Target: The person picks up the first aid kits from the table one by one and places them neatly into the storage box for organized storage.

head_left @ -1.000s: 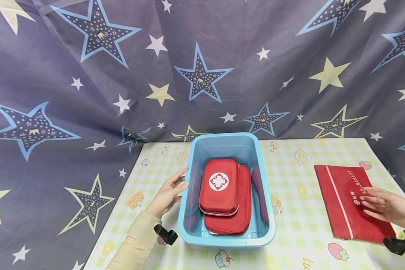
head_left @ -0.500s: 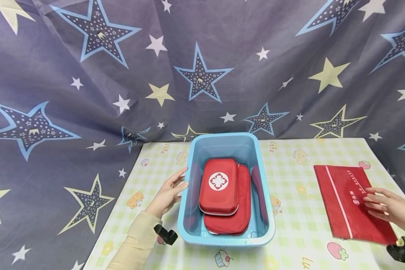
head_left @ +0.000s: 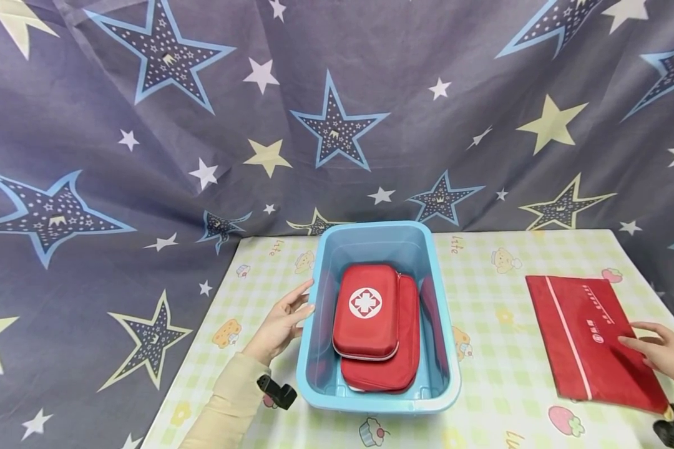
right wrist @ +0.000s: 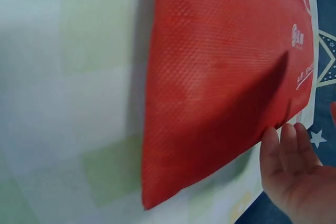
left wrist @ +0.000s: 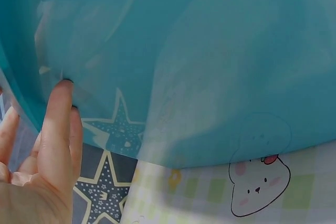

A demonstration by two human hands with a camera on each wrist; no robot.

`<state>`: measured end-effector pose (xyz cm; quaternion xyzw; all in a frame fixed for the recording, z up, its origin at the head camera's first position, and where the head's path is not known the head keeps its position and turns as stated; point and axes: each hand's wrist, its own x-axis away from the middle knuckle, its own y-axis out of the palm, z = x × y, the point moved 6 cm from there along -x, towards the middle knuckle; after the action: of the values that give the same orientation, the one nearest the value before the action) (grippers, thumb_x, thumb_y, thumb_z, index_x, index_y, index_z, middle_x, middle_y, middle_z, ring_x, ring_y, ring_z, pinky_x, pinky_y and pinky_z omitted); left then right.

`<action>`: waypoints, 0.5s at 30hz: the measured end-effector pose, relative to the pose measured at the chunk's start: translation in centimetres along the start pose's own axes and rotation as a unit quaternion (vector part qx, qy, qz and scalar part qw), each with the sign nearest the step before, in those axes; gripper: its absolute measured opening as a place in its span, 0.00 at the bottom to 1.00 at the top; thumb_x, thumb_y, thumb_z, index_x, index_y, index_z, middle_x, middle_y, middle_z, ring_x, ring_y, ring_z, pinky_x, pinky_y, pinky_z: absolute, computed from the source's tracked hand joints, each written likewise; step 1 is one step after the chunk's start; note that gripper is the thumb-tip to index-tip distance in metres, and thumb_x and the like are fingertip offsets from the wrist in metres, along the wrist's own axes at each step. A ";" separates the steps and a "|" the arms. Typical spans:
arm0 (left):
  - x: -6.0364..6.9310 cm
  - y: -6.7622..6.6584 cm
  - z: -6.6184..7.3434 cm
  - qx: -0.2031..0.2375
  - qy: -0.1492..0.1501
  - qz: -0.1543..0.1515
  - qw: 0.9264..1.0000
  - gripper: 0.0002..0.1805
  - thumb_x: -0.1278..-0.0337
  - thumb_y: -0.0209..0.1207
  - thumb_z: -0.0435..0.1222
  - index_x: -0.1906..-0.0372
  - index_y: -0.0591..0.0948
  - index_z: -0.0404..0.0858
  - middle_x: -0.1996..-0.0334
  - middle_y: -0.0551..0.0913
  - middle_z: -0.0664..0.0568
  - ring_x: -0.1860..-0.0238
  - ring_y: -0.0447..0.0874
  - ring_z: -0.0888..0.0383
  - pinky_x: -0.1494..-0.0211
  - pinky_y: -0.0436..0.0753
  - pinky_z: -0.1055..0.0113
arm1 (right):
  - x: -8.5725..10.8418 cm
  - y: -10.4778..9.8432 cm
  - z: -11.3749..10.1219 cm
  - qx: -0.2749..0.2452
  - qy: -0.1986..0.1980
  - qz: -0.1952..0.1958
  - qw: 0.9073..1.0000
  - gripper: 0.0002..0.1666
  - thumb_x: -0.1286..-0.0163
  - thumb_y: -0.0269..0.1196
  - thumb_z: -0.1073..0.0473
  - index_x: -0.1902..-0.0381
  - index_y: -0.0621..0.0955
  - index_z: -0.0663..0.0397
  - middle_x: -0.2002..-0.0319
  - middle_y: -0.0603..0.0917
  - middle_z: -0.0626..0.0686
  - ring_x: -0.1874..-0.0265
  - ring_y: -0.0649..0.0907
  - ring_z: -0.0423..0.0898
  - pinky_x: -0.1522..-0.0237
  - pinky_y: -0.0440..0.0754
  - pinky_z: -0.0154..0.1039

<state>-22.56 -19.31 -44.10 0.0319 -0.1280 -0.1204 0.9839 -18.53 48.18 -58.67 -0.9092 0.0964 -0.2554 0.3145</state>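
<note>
From the head, you see a table (head_left: pixel 494 368) with a green-and-white check cloth, and a dark curtain (head_left: pixel 185 143) with stars stands behind it. A blue bin (head_left: pixel 377 243) sits near the middle of the table. In it a red case (head_left: pixel 365 340) with a white cross lies on top of a second case (head_left: pixel 409 330), also red, which sticks out toward 3 and 6 o'clock. The left hand (head_left: pixel 278 324) is at the bin's 9 o'clock side and touches it with loose fingers, not curled round it. Well off at 3 o'clock from the bin, a flat red bag (head_left: pixel 581 355) lies on the table. The right hand (head_left: pixel 668 352) is at the bag's 3 o'clock edge, and its thumb reaches over the red cloth.

From the left wrist, the blue side fills most of the view. The left hand is at 8 o'clock, long fingers against the bin.

From the right wrist, the bag runs up to 1 o'clock. The right hand is at 4 o'clock, fingers almost straight, tips right at the edge, with no grip to see.
</note>
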 end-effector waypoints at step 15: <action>0.0 0.1 0.1 0.004 0.003 -0.007 1.000 0.32 0.34 0.51 0.31 0.27 0.58 0.46 0.34 0.59 0.42 0.50 0.75 0.61 0.59 0.84 0.62 | 0.4 0.3 -0.2 -0.002 0.003 0.016 1.000 0.56 0.36 0.59 0.39 0.32 0.46 0.75 0.43 0.56 0.81 0.52 0.68 0.72 0.54 0.77 0.59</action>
<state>-22.61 -19.16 -43.96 0.0369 -0.1255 -0.1270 0.9832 -18.29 47.67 -58.51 -0.9075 0.1125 -0.2528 0.3162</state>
